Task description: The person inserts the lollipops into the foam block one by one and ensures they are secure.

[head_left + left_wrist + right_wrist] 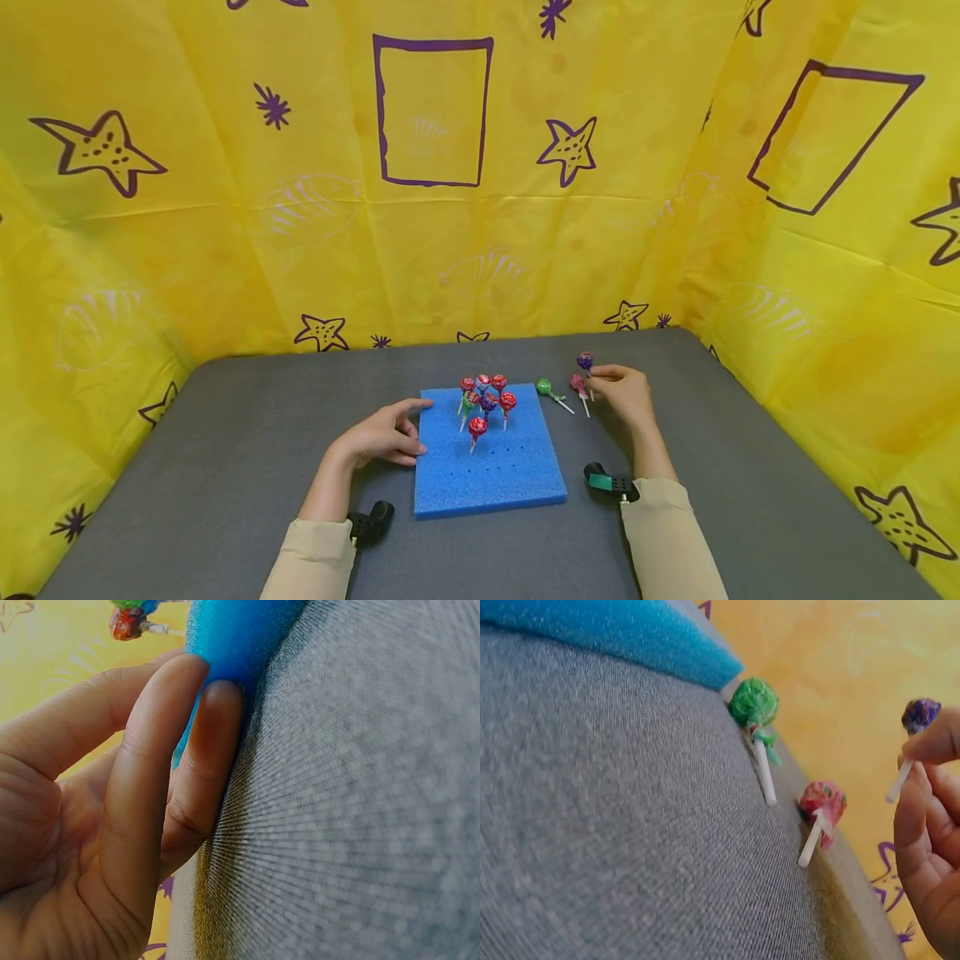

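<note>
My right hand (624, 395) pinches a purple lollipop (585, 361) by its white stick, candy end up, off the table. The same purple lollipop (921, 715) shows at the edge of the right wrist view. Below it lie a green lollipop (754, 702) and a pink-red lollipop (823, 801). My left hand (381, 435) touches the left edge of a blue foam block (450, 492), its fingers spread along the side. In the left wrist view, fingertips rest against the foam (232, 637). Several lollipops, including a red lollipop (477, 427), stand upright in the foam's back half.
The foam's front half has several small holes. A grey table (247, 467) lies under everything. Yellow cloth (420, 275) with purple drawings hangs behind and at the sides. Both wrists carry a black strapped mount, such as the right mount (611, 483).
</note>
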The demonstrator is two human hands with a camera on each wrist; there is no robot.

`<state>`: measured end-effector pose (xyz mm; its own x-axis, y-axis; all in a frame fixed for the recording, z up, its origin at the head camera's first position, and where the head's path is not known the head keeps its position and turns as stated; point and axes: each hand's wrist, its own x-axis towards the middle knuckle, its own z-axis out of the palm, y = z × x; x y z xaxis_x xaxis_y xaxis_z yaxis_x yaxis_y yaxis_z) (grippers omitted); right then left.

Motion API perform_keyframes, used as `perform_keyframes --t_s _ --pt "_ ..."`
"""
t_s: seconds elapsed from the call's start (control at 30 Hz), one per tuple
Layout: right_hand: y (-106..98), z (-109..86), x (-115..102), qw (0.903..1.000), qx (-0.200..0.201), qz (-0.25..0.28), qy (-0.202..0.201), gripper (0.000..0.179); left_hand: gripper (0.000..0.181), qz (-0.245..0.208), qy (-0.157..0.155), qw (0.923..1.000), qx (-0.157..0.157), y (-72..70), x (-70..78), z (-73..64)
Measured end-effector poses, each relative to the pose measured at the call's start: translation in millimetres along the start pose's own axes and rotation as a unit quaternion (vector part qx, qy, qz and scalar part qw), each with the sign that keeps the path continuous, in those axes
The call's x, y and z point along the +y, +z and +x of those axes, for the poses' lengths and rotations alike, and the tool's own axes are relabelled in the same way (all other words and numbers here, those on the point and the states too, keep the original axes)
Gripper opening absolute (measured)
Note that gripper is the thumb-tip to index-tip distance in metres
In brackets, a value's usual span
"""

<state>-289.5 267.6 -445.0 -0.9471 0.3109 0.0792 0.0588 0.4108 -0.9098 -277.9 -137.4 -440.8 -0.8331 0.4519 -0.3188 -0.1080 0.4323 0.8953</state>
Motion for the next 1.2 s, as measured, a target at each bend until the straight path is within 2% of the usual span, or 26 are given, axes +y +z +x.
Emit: perform_keyframes --t_s 0.2,0.33,0.67,0.8,1.03,1.2 --pt "3 -1.0 -8 0.9952 -0.061 0.074 -0.016 0.027 0.077 -0.002 0.000 1.0000 -0.001 -0.2 -0.2 0.3" --pt "5 -3.2 -15 0.9904 -0.099 0.093 -0.026 0.025 0.076 -0.003 0.002 1.0000 -0.003 -0.7 -0.1 0.3" --pt "13 -8.5 -26 0.9756 -0.170 0.112 -0.083 0.014 0.076 -0.003 0.002 1.0000 -0.002 -0.3 -0.9 0.5" --pt "17 -11.7 -32 0.9668 -0.199 0.123 -0.102 0.014 0.076 -0.003 0.003 1.0000 -0.002 -0.5 -0.8 1.0" --pt "27 -15.6 -39 0.9371 -0.270 0.163 -0.151 0.016 0.077 -0.004 0.004 1.0000 -0.004 -0.5 -0.9 0.9" --pt "33 -18.7 -43 0.9258 -0.309 0.146 -0.161 0.020 0.076 -0.003 0.002 1.0000 -0.002 -0.6 -0.7 1.1"
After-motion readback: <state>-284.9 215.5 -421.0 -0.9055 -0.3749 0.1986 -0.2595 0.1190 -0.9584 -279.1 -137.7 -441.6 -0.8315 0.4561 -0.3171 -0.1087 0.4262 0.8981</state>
